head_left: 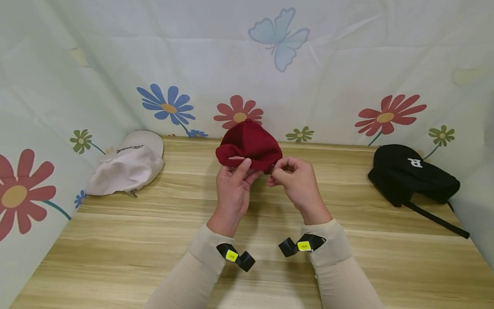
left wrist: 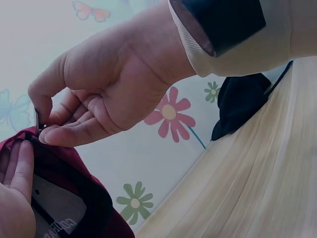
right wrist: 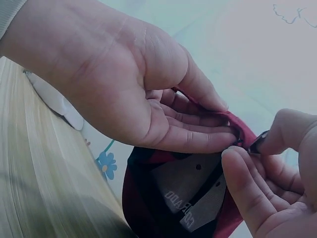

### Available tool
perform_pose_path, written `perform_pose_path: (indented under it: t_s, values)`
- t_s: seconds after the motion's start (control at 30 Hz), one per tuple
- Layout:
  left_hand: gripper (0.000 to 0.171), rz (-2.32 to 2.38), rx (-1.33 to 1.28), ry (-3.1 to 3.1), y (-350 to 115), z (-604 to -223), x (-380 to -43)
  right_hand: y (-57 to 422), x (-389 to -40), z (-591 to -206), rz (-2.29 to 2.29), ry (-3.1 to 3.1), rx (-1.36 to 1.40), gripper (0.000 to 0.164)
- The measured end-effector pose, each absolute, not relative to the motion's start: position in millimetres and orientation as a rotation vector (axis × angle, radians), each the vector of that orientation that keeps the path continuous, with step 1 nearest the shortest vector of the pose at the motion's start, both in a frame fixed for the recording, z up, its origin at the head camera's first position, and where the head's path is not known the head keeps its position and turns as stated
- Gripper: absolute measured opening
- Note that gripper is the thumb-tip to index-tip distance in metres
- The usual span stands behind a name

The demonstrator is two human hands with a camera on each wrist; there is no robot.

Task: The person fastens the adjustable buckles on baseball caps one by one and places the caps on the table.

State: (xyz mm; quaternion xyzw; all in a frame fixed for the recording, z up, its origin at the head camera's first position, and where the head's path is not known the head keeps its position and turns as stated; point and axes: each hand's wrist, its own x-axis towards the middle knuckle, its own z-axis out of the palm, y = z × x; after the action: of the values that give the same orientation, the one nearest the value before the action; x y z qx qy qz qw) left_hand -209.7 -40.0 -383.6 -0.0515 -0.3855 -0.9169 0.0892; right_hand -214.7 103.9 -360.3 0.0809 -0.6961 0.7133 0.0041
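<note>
A dark red cap (head_left: 252, 143) is held up over the table, near the back wall. My left hand (head_left: 233, 191) grips its lower edge, thumb outside and the other fingers tucked inside. At the right end of that edge, my right hand (head_left: 299, 184) pinches a small dark clasp or strap end (right wrist: 258, 143) between thumb and forefinger. Both hands' fingertips come close together there in the right wrist view. The cap's dark lining and a grey panel (right wrist: 198, 178) with printed letters show from below. The pinched piece is mostly covered by fingers.
A pale cap (head_left: 127, 165) lies at the left back of the wooden table (head_left: 154, 257). To the right sits a black cap (head_left: 413, 171) with a white letter, its strap (head_left: 438, 219) trailing forward. A flower-patterned cloth wall (head_left: 328, 77) encloses the back and sides.
</note>
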Motion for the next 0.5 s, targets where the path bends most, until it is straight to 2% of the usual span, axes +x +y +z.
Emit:
perform_pose_path:
  t_s: [0.17,0.5]
  values:
    - [0.033,-2.782,-0.15,-1.094,-42.8,-382.1,-209.3,105.2,-215.5,-360.9,2.256,-2.163,0.275,0.004]
    - [0.028,-2.803,-0.057,-1.023,-51.6,-376.7,-213.1,106.2,-215.7,-361.1,2.263,-2.171,0.354,0.005]
